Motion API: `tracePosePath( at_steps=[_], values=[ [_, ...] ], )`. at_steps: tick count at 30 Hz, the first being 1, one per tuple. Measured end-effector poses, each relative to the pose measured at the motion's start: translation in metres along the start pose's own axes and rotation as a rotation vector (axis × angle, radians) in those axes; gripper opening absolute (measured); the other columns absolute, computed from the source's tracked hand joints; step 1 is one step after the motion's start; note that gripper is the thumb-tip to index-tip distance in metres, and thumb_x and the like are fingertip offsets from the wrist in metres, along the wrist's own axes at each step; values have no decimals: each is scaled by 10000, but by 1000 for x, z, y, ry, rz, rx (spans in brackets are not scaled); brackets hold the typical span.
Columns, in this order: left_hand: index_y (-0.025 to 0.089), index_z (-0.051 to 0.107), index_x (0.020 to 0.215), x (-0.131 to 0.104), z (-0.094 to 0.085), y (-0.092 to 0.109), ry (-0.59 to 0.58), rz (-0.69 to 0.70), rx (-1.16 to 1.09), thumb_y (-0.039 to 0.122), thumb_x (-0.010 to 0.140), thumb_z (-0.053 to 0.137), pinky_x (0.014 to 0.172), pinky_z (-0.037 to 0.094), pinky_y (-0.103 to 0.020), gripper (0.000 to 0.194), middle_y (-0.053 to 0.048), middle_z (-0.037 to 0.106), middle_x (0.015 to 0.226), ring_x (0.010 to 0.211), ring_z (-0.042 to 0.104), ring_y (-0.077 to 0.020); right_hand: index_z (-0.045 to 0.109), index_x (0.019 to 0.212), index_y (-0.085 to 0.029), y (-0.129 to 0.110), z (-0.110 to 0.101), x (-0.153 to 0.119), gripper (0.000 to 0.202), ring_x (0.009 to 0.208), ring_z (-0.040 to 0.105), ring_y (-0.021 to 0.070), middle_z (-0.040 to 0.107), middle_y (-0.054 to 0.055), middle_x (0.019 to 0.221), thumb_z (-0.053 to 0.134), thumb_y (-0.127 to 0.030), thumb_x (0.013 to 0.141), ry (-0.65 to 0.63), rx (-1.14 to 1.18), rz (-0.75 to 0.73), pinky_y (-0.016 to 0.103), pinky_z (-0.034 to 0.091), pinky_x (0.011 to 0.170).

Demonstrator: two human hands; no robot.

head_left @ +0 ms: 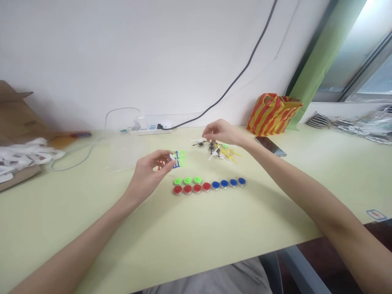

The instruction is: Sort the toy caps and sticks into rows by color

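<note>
Pinched between the thumb and fingers of my left hand point(154, 167) is a small white round piece point(172, 157). Behind those fingertips lie flat blue plastic pieces point(176, 164), light green ones point(182, 158) and red ones point(161, 164), partly hidden. My right hand point(222, 132) hovers over a loose pile of black, white and yellow spoked parts point(216, 152), its fingers curled together; whatever they pinch is too small to make out. In front of both hands, small round discs with clear bases stand in rows: green point(188, 180), red point(197, 188) and blue point(224, 183).
A striped red and yellow bag point(272, 114) and a dark phone point(271, 146) are at the back right. A power strip point(151, 127) with a black cable lies along the wall. White straps point(23, 155) and a cardboard box point(21, 112) occupy the left side.
</note>
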State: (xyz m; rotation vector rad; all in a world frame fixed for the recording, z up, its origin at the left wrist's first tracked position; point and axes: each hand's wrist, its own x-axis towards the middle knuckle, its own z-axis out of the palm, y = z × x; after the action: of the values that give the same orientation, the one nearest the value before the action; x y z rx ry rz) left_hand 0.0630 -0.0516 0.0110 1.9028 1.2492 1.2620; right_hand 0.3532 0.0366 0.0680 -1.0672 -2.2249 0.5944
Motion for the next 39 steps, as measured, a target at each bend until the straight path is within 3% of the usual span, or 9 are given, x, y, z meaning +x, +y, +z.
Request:
tracePosePath(
  at_steps=[4, 7, 11, 16, 19, 23, 30, 35, 39],
  values=[
    [217, 739, 1023, 1, 0, -2, 5, 18, 19, 533, 858, 750, 810, 540, -340, 356, -60, 741, 1038, 849, 660, -206, 734, 950, -117, 8, -1, 3, 124, 635, 660, 131, 750, 70, 791, 645, -171, 882, 32, 46, 13, 239, 489, 605],
    [232, 752, 1001, 2, 0, -3, 6, 40, 35, 526, 880, 731, 818, 531, -328, 319, -45, 740, 1016, 853, 650, -198, 748, 901, -129, 12, -7, 5, 121, 666, 664, 138, 757, 61, 791, 645, -110, 840, 70, -141, 2, 248, 487, 646],
    [246, 759, 1011, 2, 0, -4, 2, 29, 32, 525, 879, 732, 832, 534, -333, 311, -40, 744, 1039, 865, 657, -198, 775, 857, -153, 33, -20, 5, 133, 778, 682, 161, 780, 63, 900, 668, -95, 805, -14, -419, 100, 245, 468, 677],
    [245, 753, 1041, 1, 0, -5, 1, 15, 65, 521, 868, 738, 785, 533, -327, 326, -41, 744, 1024, 845, 671, -201, 796, 1007, -168, 76, -27, 2, 201, 845, 698, 194, 795, 87, 1046, 708, -154, 827, -78, -637, 325, 258, 452, 657],
    [235, 725, 1073, 2, 0, -8, 1, 12, 40, 518, 884, 717, 807, 541, -335, 340, -46, 726, 1024, 876, 672, -208, 800, 1092, -176, 100, -27, -1, 282, 891, 715, 202, 791, 100, 1121, 774, -232, 817, -211, -662, 435, 250, 469, 685],
    [220, 667, 1041, 4, -1, -11, -19, 0, 5, 484, 886, 719, 796, 548, -335, 310, -39, 686, 977, 867, 666, -204, 803, 1134, -175, 117, -26, -3, 286, 876, 718, 175, 800, 86, 1104, 717, -279, 882, -237, -570, 387, 228, 485, 736],
    [214, 652, 969, 4, 0, -6, -46, 5, 33, 428, 866, 736, 768, 540, -320, 251, -32, 671, 963, 856, 650, -192, 809, 1070, -155, 112, -20, -4, 241, 863, 703, 163, 802, 77, 1034, 674, -240, 890, -161, -537, 293, 216, 470, 719],
    [221, 696, 1022, 3, 1, -9, -52, 12, 34, 441, 875, 730, 804, 530, -331, 266, -42, 707, 1028, 861, 647, -184, 800, 1048, -153, 111, -20, -1, 218, 858, 699, 175, 795, 92, 1076, 691, -222, 873, -173, -571, 351, 235, 469, 704],
    [229, 727, 1046, 1, 1, -10, -31, 16, 3, 450, 862, 762, 814, 548, -333, 290, -42, 733, 1043, 857, 665, -184, 785, 968, -142, 81, -16, 2, 158, 850, 688, 187, 788, 115, 1027, 662, -208, 893, -35, -536, 319, 265, 471, 737]
  ],
)
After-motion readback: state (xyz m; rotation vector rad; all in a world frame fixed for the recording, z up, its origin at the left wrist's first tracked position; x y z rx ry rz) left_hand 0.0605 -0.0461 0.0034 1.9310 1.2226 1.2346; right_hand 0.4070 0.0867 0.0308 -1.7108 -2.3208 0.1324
